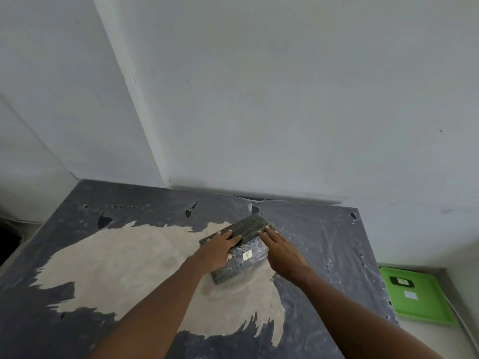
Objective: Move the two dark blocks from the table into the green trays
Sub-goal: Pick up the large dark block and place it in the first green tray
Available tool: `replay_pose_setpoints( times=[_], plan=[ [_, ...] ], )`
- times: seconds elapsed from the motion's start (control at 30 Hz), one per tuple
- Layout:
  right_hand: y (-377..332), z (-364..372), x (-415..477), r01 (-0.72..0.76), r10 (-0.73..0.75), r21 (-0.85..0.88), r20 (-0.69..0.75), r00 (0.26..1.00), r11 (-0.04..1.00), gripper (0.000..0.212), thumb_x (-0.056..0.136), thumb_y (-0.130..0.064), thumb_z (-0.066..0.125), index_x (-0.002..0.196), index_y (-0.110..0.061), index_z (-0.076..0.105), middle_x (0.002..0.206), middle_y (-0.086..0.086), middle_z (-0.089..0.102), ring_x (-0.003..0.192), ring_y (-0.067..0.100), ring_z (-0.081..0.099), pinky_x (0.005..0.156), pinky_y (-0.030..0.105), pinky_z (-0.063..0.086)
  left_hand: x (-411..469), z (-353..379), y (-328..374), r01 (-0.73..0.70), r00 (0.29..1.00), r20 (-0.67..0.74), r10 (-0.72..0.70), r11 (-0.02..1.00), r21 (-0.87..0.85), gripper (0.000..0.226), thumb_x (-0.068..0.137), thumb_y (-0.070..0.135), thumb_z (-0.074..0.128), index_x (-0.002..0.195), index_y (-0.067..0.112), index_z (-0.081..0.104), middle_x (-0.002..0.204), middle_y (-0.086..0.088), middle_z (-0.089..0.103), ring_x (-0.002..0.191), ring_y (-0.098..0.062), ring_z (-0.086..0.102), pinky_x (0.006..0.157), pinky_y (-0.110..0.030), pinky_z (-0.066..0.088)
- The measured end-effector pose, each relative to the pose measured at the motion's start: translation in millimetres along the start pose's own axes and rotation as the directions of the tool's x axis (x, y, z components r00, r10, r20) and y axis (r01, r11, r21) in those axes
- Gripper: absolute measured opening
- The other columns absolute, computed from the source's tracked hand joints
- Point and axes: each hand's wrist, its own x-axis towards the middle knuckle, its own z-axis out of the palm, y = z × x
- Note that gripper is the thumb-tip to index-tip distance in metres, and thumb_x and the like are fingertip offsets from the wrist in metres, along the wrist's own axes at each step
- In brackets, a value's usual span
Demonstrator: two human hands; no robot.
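Note:
Two dark blocks lie stacked near the middle of the table. The upper dark block (250,228) rests crosswise on the lower dark block (242,261), which carries a small white label marked A. My left hand (216,251) lies flat over the left end of the stack, fingers on the upper block. My right hand (281,251) presses its straight fingers against the right side of the stack. One green tray (435,310) sits low at the far right, beyond the table edge, with two small labels in it.
The table (324,242) is covered in dark plastic sheeting with a wide patch of pale sand (124,260) spread around the blocks. White walls rise behind and meet in a corner at the back left. The table's right edge runs beside the tray.

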Motion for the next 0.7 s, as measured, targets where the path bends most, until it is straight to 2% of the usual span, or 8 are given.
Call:
replay_pose_setpoints(
  times=[0.07,0.1,0.23,0.3,0.4,0.47,0.6,0.7],
  plan=[
    [-1.2,-4.8,1.9,0.005,-0.005,0.011,-0.014,1.000,1.000,0.069,0.089,-0.001,0.050,0.150,-0.023,0.024,0.161,0.007,0.021,0.146,0.028,0.023,0.111,0.050,0.039,0.7,-5.9,-1.2,-0.019,1.000,-0.018,0.017,0.993,-0.118,0.068,0.096,-0.003,0.049,0.152,0.031,0.030,0.155,-0.006,0.040,0.125,-0.030,0.056,0.100,-0.044,0.052],
    [-1.5,-7.0,2.9,0.006,-0.006,0.013,-0.010,1.000,1.000,0.065,0.091,-0.005,0.052,0.149,-0.022,0.027,0.160,0.009,0.023,0.146,0.029,0.024,0.113,0.051,0.037,1.6,-7.6,0.2,-0.007,1.000,-0.021,0.003,0.984,-0.177,0.068,0.094,-0.006,0.048,0.149,0.032,0.036,0.146,-0.006,0.051,0.116,-0.027,0.062,0.094,-0.041,0.055],
    [0.3,-10.2,2.5,0.004,-0.004,0.009,0.106,0.994,1.000,0.062,0.091,-0.026,0.064,0.144,-0.024,0.034,0.156,0.011,0.030,0.142,0.032,0.031,0.109,0.055,0.040,8.6,-3.1,12.1,0.028,0.999,-0.031,-0.037,0.971,-0.237,0.044,0.098,0.002,0.047,0.134,0.026,0.055,0.127,-0.006,0.067,0.109,-0.026,0.064,0.096,-0.040,0.053],
    [1.5,-6.8,-1.4,-0.012,0.014,-0.011,0.160,0.987,1.000,0.068,0.090,-0.031,0.065,0.147,-0.024,0.029,0.160,0.010,0.023,0.143,0.033,0.028,0.110,0.055,0.040,11.1,2.2,15.7,0.071,0.995,-0.056,-0.085,0.973,-0.218,0.040,0.099,0.007,0.045,0.135,0.024,0.054,0.127,-0.007,0.066,0.112,-0.028,0.063,0.096,-0.040,0.053],
    [2.0,3.1,-8.6,-0.035,0.037,-0.013,0.138,0.990,0.999,0.060,0.095,-0.030,0.057,0.147,-0.025,0.027,0.161,0.013,0.019,0.143,0.033,0.027,0.111,0.053,0.039,14.9,12.2,16.0,0.168,0.983,-0.046,-0.176,0.974,-0.152,0.053,0.101,0.020,0.047,0.151,0.027,0.031,0.146,-0.005,0.049,0.129,-0.030,0.051,0.105,-0.049,0.045],
    [1.0,8.2,-12.2,-0.054,0.053,0.002,0.115,0.992,0.999,0.055,0.097,-0.028,0.052,0.146,-0.025,0.029,0.160,0.012,0.022,0.144,0.033,0.026,0.114,0.052,0.035,15.8,18.2,17.5,0.194,0.981,-0.011,-0.195,0.979,-0.055,0.062,0.099,0.032,0.050,0.153,0.032,0.020,0.154,-0.005,0.037,0.134,-0.033,0.043,0.108,-0.058,0.039],
    [-5.5,16.7,-18.3,-0.103,0.099,0.037,0.103,0.990,0.994,0.052,0.097,-0.028,0.049,0.146,-0.023,0.030,0.159,0.014,0.023,0.145,0.034,0.023,0.113,0.052,0.036,17.8,26.6,19.0,0.209,0.978,-0.015,-0.209,0.977,0.043,0.065,0.096,0.043,0.053,0.152,0.036,0.022,0.157,-0.005,0.029,0.137,-0.036,0.037,0.108,-0.061,0.034],
    [-17.7,22.5,-23.1,-0.226,0.224,0.112,0.029,0.974,0.968,0.047,0.097,-0.030,0.050,0.140,-0.022,0.034,0.151,0.018,0.029,0.135,0.033,0.036,0.101,0.049,0.048,17.1,28.8,18.4,0.216,0.976,-0.040,-0.215,0.976,0.036,0.065,0.094,0.045,0.054,0.151,0.036,0.024,0.155,-0.004,0.032,0.136,-0.035,0.039,0.108,-0.065,0.032]
  ],
)
